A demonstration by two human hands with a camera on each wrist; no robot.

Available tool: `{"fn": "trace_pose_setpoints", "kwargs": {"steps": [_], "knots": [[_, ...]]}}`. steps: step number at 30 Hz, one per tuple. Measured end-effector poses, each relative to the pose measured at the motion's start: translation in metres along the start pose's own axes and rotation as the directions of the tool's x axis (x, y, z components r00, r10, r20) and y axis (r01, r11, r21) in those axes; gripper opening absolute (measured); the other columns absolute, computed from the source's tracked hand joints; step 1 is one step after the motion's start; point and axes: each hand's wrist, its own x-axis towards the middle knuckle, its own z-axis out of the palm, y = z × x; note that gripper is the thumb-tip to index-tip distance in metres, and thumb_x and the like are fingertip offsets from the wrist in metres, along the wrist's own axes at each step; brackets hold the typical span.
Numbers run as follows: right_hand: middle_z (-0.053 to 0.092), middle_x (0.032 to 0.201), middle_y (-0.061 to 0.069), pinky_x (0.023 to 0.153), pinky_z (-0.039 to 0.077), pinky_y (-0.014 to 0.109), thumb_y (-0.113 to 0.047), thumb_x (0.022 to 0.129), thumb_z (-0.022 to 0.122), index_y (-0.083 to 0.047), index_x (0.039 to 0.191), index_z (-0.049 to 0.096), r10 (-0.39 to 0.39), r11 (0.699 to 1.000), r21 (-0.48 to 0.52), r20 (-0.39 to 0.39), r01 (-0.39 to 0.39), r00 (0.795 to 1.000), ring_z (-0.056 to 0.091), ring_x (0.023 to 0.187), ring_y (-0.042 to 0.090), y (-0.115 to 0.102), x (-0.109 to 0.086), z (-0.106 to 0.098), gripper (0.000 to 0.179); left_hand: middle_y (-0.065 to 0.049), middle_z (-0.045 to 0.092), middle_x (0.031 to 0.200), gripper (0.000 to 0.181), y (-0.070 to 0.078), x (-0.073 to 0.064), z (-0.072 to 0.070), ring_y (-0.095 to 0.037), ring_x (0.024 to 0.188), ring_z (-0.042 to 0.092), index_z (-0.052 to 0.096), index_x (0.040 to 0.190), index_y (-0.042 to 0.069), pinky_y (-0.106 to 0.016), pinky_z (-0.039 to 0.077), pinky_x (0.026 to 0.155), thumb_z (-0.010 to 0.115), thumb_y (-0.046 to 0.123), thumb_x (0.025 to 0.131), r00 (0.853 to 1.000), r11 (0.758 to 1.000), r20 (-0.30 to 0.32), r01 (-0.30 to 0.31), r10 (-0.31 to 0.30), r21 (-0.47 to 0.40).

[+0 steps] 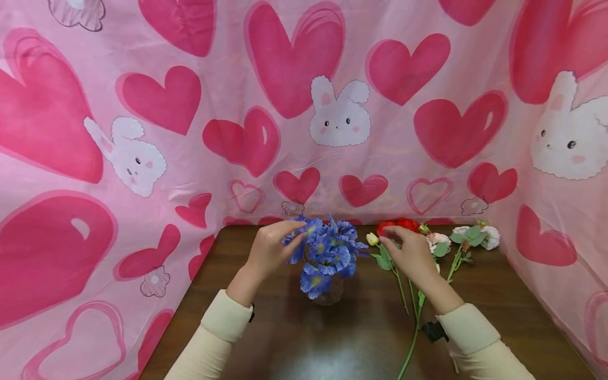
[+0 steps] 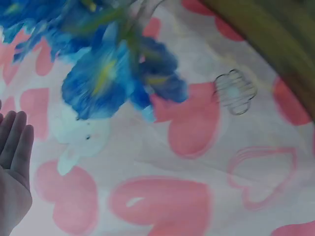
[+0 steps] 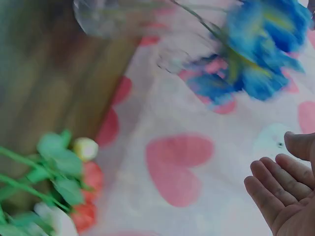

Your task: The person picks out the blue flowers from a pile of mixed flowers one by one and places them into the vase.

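A bunch of blue artificial flowers (image 1: 328, 253) stands in a clear glass vase (image 1: 330, 295) towards the back of the table. My left hand (image 1: 273, 245) is at the left side of the blooms, its fingers overlapping the petals in the head view. The left wrist view has its fingers (image 2: 15, 142) straight, with no stem in them. My right hand (image 1: 412, 253) is raised to the right of the bunch, over the loose flowers. In the right wrist view its palm is bare and its fingers (image 3: 275, 184) are extended, beside blue petals (image 3: 261, 54).
Loose stems lie on the right of the brown table (image 1: 266, 338): a red flower (image 1: 387, 227), a pale yellow bud (image 1: 372, 239), a pink flower (image 1: 436, 241) and white flowers (image 1: 491, 237). One green stem (image 1: 412, 343) reaches the front edge. A pink heart-print cloth (image 1: 304, 158) hangs behind.
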Motion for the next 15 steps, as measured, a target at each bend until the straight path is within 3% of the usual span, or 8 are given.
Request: {"fn": "trace_pose_setpoints", "kwargs": {"steps": [5,8,12,15], "knots": [[0.071,0.097,0.02,0.072,0.052,0.052,-0.012,0.086,0.074,0.003,0.108,0.069,-0.071,0.996,-0.055,-0.016,0.07,0.997,0.066,0.084,0.037,-0.006,0.027,-0.028,0.027,-0.009,0.073,0.098,0.028,-0.007,0.028,-0.001,-0.02,0.09,0.07,0.074,0.104,0.003,-0.032,0.055,0.08,0.082,0.011,0.078,0.999,1.0,0.028,-0.031,0.031,0.0],[0.07,0.098,0.022,0.073,0.053,0.054,-0.011,0.087,0.073,0.005,0.107,0.069,-0.114,0.992,-0.064,-0.018,0.112,0.993,0.067,0.085,0.039,-0.007,0.046,-0.041,0.026,-0.009,0.072,0.101,0.028,-0.014,0.044,0.0,-0.02,0.088,0.07,0.073,0.105,0.003,-0.032,0.055,0.079,0.081,0.012,0.08,0.998,1.0,0.061,-0.013,0.013,-0.007],[0.068,0.102,0.025,0.077,0.051,0.056,-0.011,0.088,0.072,0.007,0.109,0.067,-0.137,0.986,-0.093,0.025,0.138,0.99,0.065,0.088,0.041,-0.006,0.073,-0.051,0.028,-0.01,0.071,0.109,0.031,-0.026,0.065,0.003,-0.022,0.095,0.068,0.072,0.111,0.004,-0.034,0.054,0.083,0.078,0.016,0.083,0.986,0.995,0.141,0.091,-0.086,-0.032],[0.067,0.107,0.026,0.08,0.049,0.057,-0.014,0.09,0.07,0.007,0.114,0.065,-0.124,0.982,-0.13,0.091,0.135,0.988,0.062,0.091,0.042,-0.004,0.09,-0.055,0.033,-0.009,0.068,0.116,0.036,-0.035,0.08,0.006,-0.023,0.107,0.063,0.07,0.117,0.004,-0.036,0.051,0.091,0.076,0.021,0.086,0.953,0.978,0.232,0.209,-0.197,-0.026]]}}
